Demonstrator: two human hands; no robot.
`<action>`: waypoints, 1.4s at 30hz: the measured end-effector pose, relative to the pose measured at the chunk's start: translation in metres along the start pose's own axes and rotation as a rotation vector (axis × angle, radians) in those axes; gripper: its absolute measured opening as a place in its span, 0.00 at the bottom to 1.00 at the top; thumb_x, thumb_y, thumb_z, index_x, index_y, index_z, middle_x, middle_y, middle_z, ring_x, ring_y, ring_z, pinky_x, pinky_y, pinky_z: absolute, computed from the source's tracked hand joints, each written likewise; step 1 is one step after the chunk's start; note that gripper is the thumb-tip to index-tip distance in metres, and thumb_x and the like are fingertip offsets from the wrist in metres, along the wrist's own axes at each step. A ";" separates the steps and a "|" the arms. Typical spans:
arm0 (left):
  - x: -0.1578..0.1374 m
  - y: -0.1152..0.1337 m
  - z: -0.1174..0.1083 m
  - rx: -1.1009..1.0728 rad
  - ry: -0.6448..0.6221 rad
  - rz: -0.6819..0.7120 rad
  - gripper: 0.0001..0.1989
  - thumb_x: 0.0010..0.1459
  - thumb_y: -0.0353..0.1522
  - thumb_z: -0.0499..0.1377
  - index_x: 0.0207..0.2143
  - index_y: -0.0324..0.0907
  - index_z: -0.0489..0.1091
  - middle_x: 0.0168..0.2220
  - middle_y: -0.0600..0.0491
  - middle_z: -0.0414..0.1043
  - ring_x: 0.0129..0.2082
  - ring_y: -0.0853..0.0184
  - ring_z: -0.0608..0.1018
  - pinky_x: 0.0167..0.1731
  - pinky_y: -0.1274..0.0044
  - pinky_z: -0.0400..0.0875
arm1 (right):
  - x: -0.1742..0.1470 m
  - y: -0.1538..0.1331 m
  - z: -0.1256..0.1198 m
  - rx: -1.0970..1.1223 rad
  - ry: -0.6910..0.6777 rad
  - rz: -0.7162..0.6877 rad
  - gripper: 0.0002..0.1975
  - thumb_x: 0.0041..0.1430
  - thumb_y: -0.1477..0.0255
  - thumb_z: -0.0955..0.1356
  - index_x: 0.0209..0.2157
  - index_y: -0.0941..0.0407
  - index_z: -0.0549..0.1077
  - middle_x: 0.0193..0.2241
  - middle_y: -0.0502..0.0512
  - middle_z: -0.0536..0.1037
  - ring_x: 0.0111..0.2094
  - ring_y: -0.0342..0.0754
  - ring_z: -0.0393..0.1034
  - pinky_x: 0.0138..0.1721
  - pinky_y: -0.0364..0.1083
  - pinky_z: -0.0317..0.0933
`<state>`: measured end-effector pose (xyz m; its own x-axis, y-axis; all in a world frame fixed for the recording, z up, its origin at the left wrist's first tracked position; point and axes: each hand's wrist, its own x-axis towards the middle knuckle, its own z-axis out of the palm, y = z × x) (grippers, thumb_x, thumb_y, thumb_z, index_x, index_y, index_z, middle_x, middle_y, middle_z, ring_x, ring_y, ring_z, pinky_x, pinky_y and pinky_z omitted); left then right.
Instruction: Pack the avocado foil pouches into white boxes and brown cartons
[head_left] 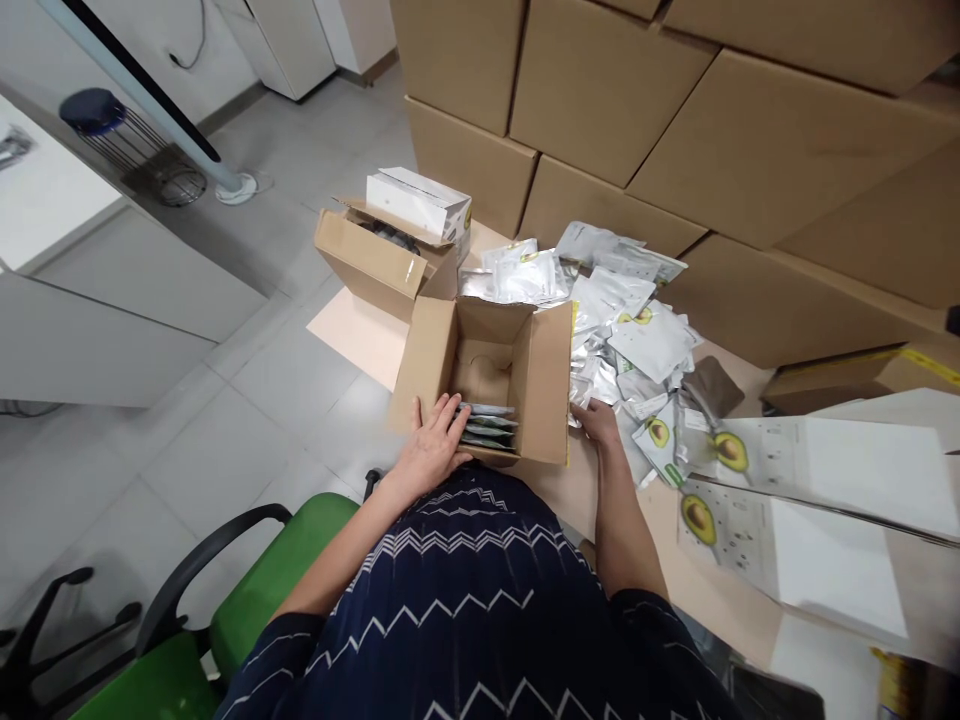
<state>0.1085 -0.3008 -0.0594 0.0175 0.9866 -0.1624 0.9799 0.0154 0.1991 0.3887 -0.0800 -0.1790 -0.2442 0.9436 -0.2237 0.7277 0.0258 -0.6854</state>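
An open cardboard box point(487, 345) stands in front of my body, with several upright flat sachets point(487, 428) lined up along its near wall. My left hand point(436, 440) lies on the box's near left corner, its fingers stretched out and the tips reaching the sachets. Beyond the right flap point(549, 390), my right hand point(598, 422) is at the near left edge of a loose pile of silver and white sachets point(649, 340), some printed with avocados. Its fingertips touch a silver sachet there, but the fingers are partly hidden, so I cannot tell whether they grip it.
Behind the open box sit another open cardboard box point(367, 265) and a white carton point(420, 205). Large stacked cartons point(600, 90) wall off the back. Flat avocado-printed white cartons point(832, 560) lie at the right. A green chair point(277, 580) stands at the left.
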 end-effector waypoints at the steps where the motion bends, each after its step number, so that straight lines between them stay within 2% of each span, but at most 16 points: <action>1: 0.000 0.000 0.000 -0.002 0.001 0.001 0.37 0.61 0.42 0.60 0.68 0.38 0.53 0.69 0.34 0.51 0.70 0.46 0.54 0.64 0.42 0.38 | 0.000 -0.005 -0.005 0.011 0.016 0.045 0.13 0.49 0.56 0.66 0.19 0.49 0.69 0.15 0.52 0.68 0.19 0.51 0.63 0.20 0.49 0.59; 3: -0.001 0.000 0.000 -0.005 0.003 0.005 0.37 0.61 0.41 0.60 0.68 0.38 0.53 0.69 0.34 0.51 0.70 0.46 0.54 0.65 0.42 0.38 | 0.000 -0.017 -0.019 0.044 0.059 0.104 0.14 0.49 0.56 0.66 0.22 0.52 0.71 0.17 0.51 0.68 0.22 0.49 0.63 0.23 0.48 0.59; 6: -0.001 0.000 0.000 -0.003 0.004 0.006 0.36 0.61 0.41 0.60 0.68 0.37 0.54 0.69 0.34 0.51 0.70 0.46 0.54 0.64 0.42 0.39 | 0.000 -0.041 -0.045 -0.098 0.117 -0.090 0.16 0.55 0.58 0.64 0.29 0.56 0.76 0.25 0.54 0.73 0.30 0.50 0.67 0.34 0.48 0.62; 8: 0.000 0.000 0.000 0.000 0.006 0.004 0.36 0.62 0.41 0.59 0.67 0.37 0.54 0.69 0.34 0.51 0.70 0.46 0.54 0.64 0.41 0.39 | -0.002 -0.058 -0.056 -0.245 0.102 -0.220 0.17 0.59 0.62 0.62 0.35 0.56 0.79 0.33 0.59 0.76 0.37 0.52 0.69 0.39 0.48 0.61; 9: 0.000 0.000 0.000 0.000 0.007 0.002 0.36 0.62 0.41 0.59 0.67 0.37 0.54 0.69 0.35 0.51 0.70 0.46 0.54 0.64 0.41 0.39 | -0.003 -0.065 -0.059 -0.318 0.071 -0.241 0.17 0.61 0.63 0.62 0.38 0.57 0.79 0.36 0.61 0.77 0.39 0.53 0.70 0.40 0.48 0.61; 13: 0.000 -0.001 0.002 -0.001 0.006 0.009 0.37 0.61 0.41 0.59 0.68 0.37 0.53 0.69 0.34 0.51 0.70 0.46 0.53 0.64 0.41 0.39 | -0.005 -0.076 -0.059 -0.566 -0.045 -0.134 0.17 0.64 0.68 0.60 0.39 0.57 0.79 0.39 0.65 0.79 0.39 0.55 0.71 0.37 0.48 0.58; 15: 0.000 -0.001 0.003 0.003 -0.001 0.015 0.37 0.62 0.42 0.59 0.68 0.37 0.52 0.69 0.34 0.50 0.70 0.46 0.53 0.64 0.41 0.38 | -0.003 -0.073 -0.062 -0.601 -0.043 -0.093 0.16 0.65 0.68 0.61 0.38 0.57 0.79 0.38 0.65 0.80 0.38 0.55 0.72 0.35 0.48 0.57; 17: -0.001 -0.001 0.003 0.010 -0.003 0.015 0.37 0.62 0.42 0.59 0.68 0.36 0.52 0.70 0.34 0.49 0.70 0.46 0.53 0.64 0.41 0.38 | -0.003 -0.073 -0.072 -0.567 0.013 -0.120 0.16 0.64 0.67 0.61 0.39 0.57 0.79 0.37 0.64 0.80 0.38 0.55 0.72 0.36 0.48 0.58; 20: -0.001 -0.001 0.003 0.018 0.003 0.010 0.37 0.62 0.42 0.59 0.68 0.37 0.53 0.70 0.35 0.49 0.70 0.46 0.53 0.64 0.41 0.39 | -0.011 -0.089 -0.101 -0.428 0.216 -0.253 0.16 0.64 0.65 0.62 0.41 0.57 0.79 0.38 0.63 0.81 0.39 0.56 0.73 0.40 0.49 0.61; 24: -0.001 -0.001 0.002 0.012 0.003 0.009 0.37 0.61 0.42 0.60 0.68 0.37 0.54 0.69 0.35 0.51 0.70 0.46 0.53 0.64 0.42 0.38 | -0.044 -0.142 -0.144 -0.192 0.517 -0.410 0.17 0.65 0.60 0.63 0.40 0.54 0.79 0.31 0.56 0.77 0.35 0.54 0.71 0.39 0.50 0.64; 26: 0.000 -0.001 0.002 0.008 0.005 0.012 0.36 0.61 0.42 0.60 0.67 0.38 0.54 0.69 0.35 0.51 0.70 0.46 0.53 0.65 0.42 0.37 | -0.061 -0.172 -0.156 -0.097 0.600 -0.443 0.15 0.65 0.59 0.64 0.38 0.52 0.79 0.25 0.52 0.70 0.30 0.51 0.68 0.35 0.49 0.63; 28: 0.000 -0.002 0.003 0.006 0.010 0.014 0.36 0.61 0.42 0.60 0.67 0.38 0.54 0.69 0.35 0.52 0.70 0.46 0.53 0.65 0.42 0.35 | -0.072 -0.199 -0.156 -0.016 0.603 -0.497 0.12 0.65 0.60 0.66 0.38 0.50 0.79 0.23 0.49 0.66 0.27 0.48 0.65 0.32 0.48 0.61; 30: 0.000 -0.002 0.004 0.003 0.014 0.015 0.36 0.61 0.42 0.60 0.67 0.38 0.54 0.69 0.35 0.52 0.70 0.46 0.53 0.65 0.42 0.34 | -0.073 -0.218 -0.145 0.031 0.490 -0.608 0.10 0.65 0.63 0.67 0.41 0.49 0.79 0.24 0.48 0.68 0.26 0.46 0.64 0.31 0.47 0.60; 34: 0.000 -0.002 0.006 -0.006 0.019 0.016 0.36 0.61 0.42 0.59 0.67 0.37 0.55 0.68 0.34 0.53 0.70 0.46 0.54 0.64 0.41 0.34 | -0.054 -0.240 -0.103 -0.055 0.026 -0.801 0.11 0.68 0.68 0.63 0.43 0.51 0.77 0.28 0.49 0.75 0.28 0.45 0.67 0.32 0.44 0.59; 38: -0.001 -0.002 0.006 -0.007 0.029 0.022 0.35 0.62 0.41 0.59 0.66 0.36 0.56 0.66 0.33 0.57 0.69 0.46 0.56 0.64 0.41 0.35 | -0.031 -0.251 -0.053 -0.319 -0.366 -0.765 0.11 0.68 0.71 0.61 0.39 0.56 0.74 0.32 0.55 0.78 0.32 0.48 0.70 0.33 0.44 0.56; 42: -0.002 -0.002 0.005 -0.018 0.034 0.029 0.34 0.62 0.40 0.60 0.66 0.36 0.57 0.65 0.33 0.58 0.68 0.46 0.58 0.64 0.41 0.35 | -0.018 -0.256 -0.012 -0.603 -0.634 -0.688 0.10 0.67 0.75 0.60 0.42 0.58 0.73 0.36 0.62 0.79 0.35 0.51 0.73 0.32 0.44 0.54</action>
<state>0.1078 -0.3040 -0.0641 0.0391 0.9916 -0.1237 0.9753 -0.0109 0.2208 0.2146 -0.1000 0.0083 -0.8735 0.3314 -0.3566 0.4613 0.7973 -0.3893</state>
